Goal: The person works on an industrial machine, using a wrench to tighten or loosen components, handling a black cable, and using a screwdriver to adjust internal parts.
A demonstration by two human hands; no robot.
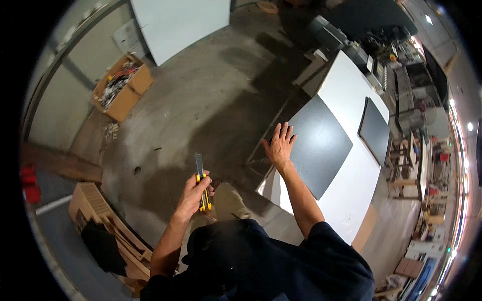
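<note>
The left hand point(193, 193) is curled tight around a yellow and black utility knife point(202, 183), gripping its handle so the long grey blade sticks up past the fingers – it hangs in the air over the grey concrete floor point(201, 100), not touching anything. The knife looks light and stiff, but the blade is sharp, so the safe place to hold it is the yellow handle, just as it is held now. The right hand point(280, 145) is spread flat, fingers apart, pressing on the near left corner of a dark grey flat square panel point(321, 143). That panel lies on the left edge of a big white board table point(351, 180) – it looks thin, stiff and smooth, maybe a bit slippery. A smaller dark panel point(375, 130) lies farther along the table's right side
</note>
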